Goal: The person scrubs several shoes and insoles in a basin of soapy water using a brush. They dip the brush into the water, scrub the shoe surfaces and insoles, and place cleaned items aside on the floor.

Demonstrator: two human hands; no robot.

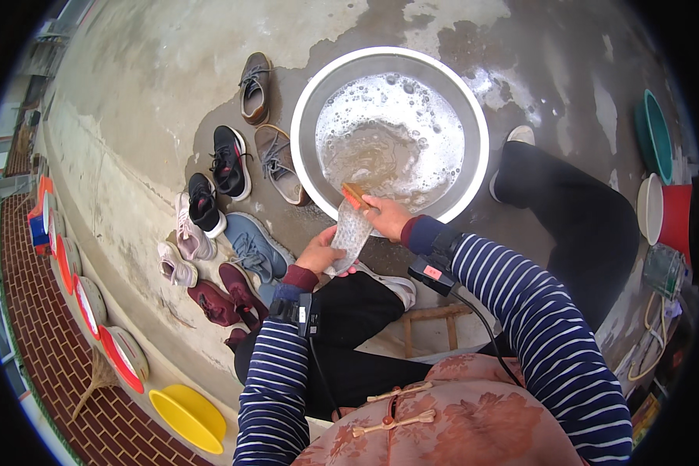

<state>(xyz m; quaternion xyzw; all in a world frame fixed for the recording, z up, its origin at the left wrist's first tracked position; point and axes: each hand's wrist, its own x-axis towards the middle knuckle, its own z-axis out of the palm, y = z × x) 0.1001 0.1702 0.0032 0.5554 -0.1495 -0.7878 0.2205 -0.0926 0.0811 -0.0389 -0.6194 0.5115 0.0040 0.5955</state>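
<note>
My left hand [319, 252] is closed on a wet, speckled grey-white insole [351, 234], held up at the near rim of a large metal basin [301, 159]. In my right hand [388, 216] is a small scrubbing brush [355, 195] with a wooden back and orange-red bristles. The brush lies against or just over the insole's far end; the exact contact is hidden. Brownish soapy water [373, 153] with white foam and bubbles fills the basin below the brush.
Left of the basin, several shoes stand on the wet concrete, among them a brown pair [280, 165], black sneakers [229, 161], blue shoes [254, 246] and maroon shoes [242, 289]. A yellow basin [188, 418] leans lower left. Green [657, 137] and red [676, 221] containers stand right.
</note>
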